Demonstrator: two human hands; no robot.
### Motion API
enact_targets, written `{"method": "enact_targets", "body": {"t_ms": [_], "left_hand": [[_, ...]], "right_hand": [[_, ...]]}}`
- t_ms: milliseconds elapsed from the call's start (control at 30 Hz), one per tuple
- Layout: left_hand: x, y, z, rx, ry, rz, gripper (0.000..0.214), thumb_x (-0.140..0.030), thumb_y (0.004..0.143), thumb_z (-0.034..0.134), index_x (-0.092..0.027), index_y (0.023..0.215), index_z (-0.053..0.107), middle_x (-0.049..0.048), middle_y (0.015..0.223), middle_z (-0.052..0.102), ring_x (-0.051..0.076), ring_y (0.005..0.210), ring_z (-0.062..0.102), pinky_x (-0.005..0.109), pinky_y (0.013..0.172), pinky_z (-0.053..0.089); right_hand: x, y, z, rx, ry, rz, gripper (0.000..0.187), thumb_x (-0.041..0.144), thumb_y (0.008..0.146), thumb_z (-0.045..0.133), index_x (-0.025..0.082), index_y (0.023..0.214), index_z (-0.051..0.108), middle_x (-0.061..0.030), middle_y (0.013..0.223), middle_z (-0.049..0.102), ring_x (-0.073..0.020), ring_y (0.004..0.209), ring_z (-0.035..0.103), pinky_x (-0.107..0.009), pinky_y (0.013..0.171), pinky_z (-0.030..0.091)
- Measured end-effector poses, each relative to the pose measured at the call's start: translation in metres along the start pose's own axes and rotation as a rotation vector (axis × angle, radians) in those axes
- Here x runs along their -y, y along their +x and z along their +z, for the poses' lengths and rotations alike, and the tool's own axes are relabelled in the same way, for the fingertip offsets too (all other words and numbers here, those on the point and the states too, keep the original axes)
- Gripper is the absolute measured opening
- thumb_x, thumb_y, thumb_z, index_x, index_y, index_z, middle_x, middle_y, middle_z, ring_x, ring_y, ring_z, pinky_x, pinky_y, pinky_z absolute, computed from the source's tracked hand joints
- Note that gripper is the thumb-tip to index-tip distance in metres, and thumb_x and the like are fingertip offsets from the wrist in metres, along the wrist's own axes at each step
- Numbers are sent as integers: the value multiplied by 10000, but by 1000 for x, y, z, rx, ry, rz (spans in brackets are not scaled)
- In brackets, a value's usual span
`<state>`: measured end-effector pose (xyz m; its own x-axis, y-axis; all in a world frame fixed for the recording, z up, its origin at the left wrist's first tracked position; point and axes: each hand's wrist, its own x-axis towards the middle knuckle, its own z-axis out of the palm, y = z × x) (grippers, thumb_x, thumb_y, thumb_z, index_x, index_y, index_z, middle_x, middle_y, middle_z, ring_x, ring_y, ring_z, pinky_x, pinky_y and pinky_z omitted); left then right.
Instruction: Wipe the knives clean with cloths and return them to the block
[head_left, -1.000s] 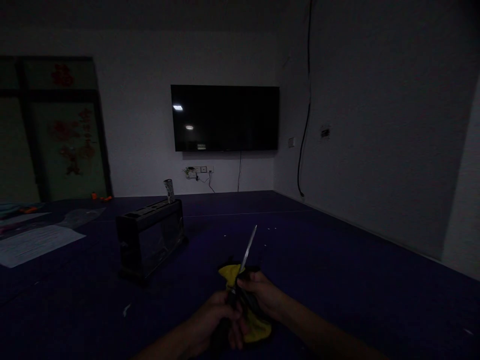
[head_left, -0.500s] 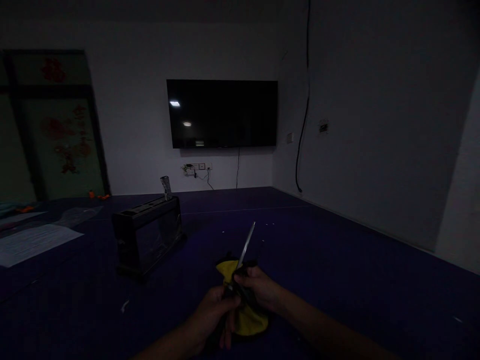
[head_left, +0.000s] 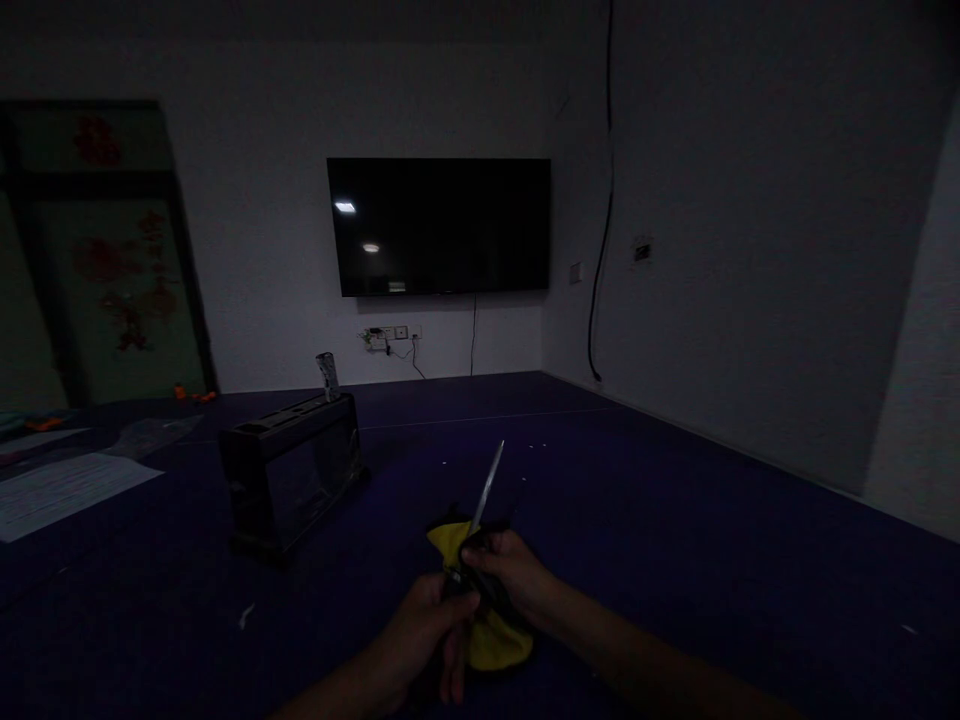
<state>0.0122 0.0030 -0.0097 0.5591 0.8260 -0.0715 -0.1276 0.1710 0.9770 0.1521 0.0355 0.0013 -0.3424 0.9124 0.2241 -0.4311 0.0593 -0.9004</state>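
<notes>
Low in the middle of the view is a yellow-and-black cloth piece (head_left: 499, 645), partly covered by both hands. A slim, pointed metal blade (head_left: 489, 485) rises from between the hands and tilts up to the right; its handle is hidden in the dark. My right hand (head_left: 514, 570) is closed around the dark base of the blade, fingers pinched. My left hand (head_left: 431, 620) grips the dark part of the cloth just below, thumb pressed on top. The two hands are nearly touching. Dim light hides what exactly lies between the fingers.
A black box-shaped frame (head_left: 289, 475) stands left on the dark blue surface (head_left: 637, 560), with a patterned cylinder (head_left: 328, 377) on top. Papers (head_left: 71, 490) lie far left. White scraps (head_left: 246, 615) are scattered about. A television (head_left: 442, 228) hangs on the wall.
The whole view has shifted slightly, so things appear a little further left. Both hands keep their grip on the blade and cloth, with hardly any movement.
</notes>
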Motion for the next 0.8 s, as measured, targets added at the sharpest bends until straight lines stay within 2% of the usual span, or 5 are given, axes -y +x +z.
{"method": "enact_targets", "body": {"t_ms": [100,333,467,600,800], "left_hand": [[1,1,-2,16,25,-6,462,-563,660,596,-116,746,515,-29,339,477,133,287,486,177,282,299],[0,0,-1,20,39,-1,430,-540,668,589,-126,750,506,-38,340,485,130,288,490,174,284,313],[-1,-1,0,-24,28,5,445,-545,652,594,-130,785,506,-53,345,482,135,288,493,183,287,323],[-2,-1,0,-25,32,-18,445,-560,637,602,-130,708,509,-38,338,474,132,291,492,179,286,306],[-2,0,2,-33,14,3,453,-547,634,620,-116,735,525,-31,341,479,134,292,489,180,281,316]], "right_hand": [[-1,1,0,-5,6,4,289,283,578,795,116,775,668,-37,705,668,-147,622,603,-265,624,439],[2,0,0,-30,4,46,347,275,547,810,129,827,665,-43,760,676,-172,685,619,-308,701,450],[2,0,-3,28,-7,53,366,234,517,819,143,835,663,-40,791,671,-178,726,621,-320,745,445],[3,0,-4,68,-15,47,320,239,547,803,135,815,663,-40,758,661,-176,701,617,-323,739,442],[1,0,-2,-21,-2,19,329,281,536,816,130,782,658,-37,755,662,-164,676,605,-300,707,439]]}}
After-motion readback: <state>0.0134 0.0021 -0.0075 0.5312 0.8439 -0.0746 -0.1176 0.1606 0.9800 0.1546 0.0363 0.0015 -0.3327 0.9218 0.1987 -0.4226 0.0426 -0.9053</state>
